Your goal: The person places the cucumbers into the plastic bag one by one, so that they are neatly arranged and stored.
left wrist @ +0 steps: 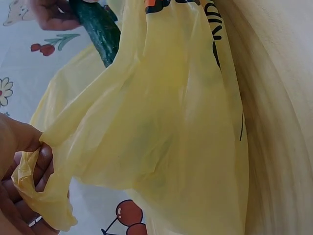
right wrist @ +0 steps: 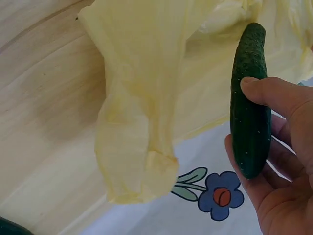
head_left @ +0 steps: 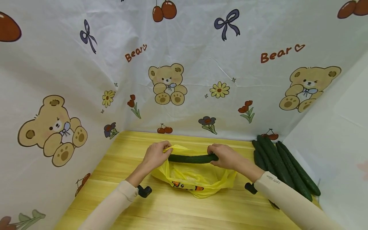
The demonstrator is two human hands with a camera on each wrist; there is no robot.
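A yellow plastic bag (head_left: 207, 187) with a printed cartoon front stands on the table with its mouth spread. My left hand (head_left: 156, 155) pinches the bag's left handle between thumb and fingers, and the left wrist view shows the handle (left wrist: 46, 196) bunched in that grip. In my right hand (head_left: 225, 156) is a long dark green cucumber (head_left: 192, 158), held by its right end across the bag's opening. The right wrist view shows the thumb on top of the cucumber (right wrist: 249, 122) and fingers beneath it. The bag's other handle (right wrist: 139, 171) hangs loose.
Several more cucumbers (head_left: 279, 159) lie piled at the table's right side, beside the right forearm. A white cloth (head_left: 195, 41) printed with bears and flowers rises behind the wooden table (head_left: 172, 212) and along its left.
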